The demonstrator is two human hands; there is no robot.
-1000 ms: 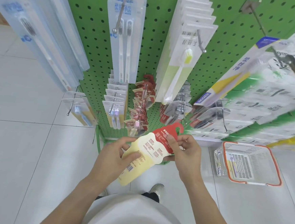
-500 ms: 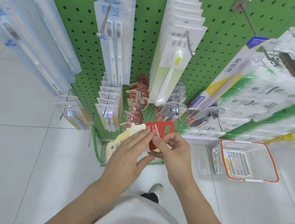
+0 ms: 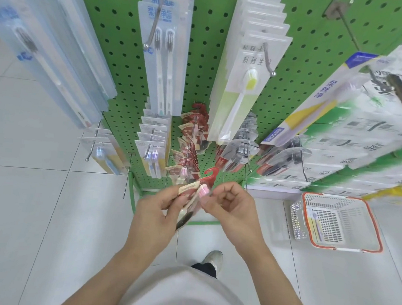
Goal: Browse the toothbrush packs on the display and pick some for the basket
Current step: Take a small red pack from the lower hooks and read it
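Observation:
A red and cream toothbrush pack (image 3: 193, 191) with a pink brush head and a red hanger hook sits between my two hands, in front of the green pegboard display (image 3: 204, 32). My left hand (image 3: 159, 211) grips the pack's left side, thumb on its front. My right hand (image 3: 231, 207) pinches the pack's right edge near the brush head, its other fingers curled. More packs of the same kind hang on a hook (image 3: 188, 146) just behind. A white basket (image 3: 372, 223) with an orange rim stands on the floor at the right and holds one toothbrush pack (image 3: 314, 224).
Long clear packs (image 3: 46, 51) hang at the upper left, twin-brush packs (image 3: 164, 53) and yellow-green packs (image 3: 246, 79) higher up. Stacked white and green boxes (image 3: 364, 141) fill the right. My shoe (image 3: 213, 259) stands on the white tiled floor.
The pack has been turned over from its printed back to its front with the pink brush head showing. My hands have shifted their hold and the pack now stands edge-on, nearer the hooks.

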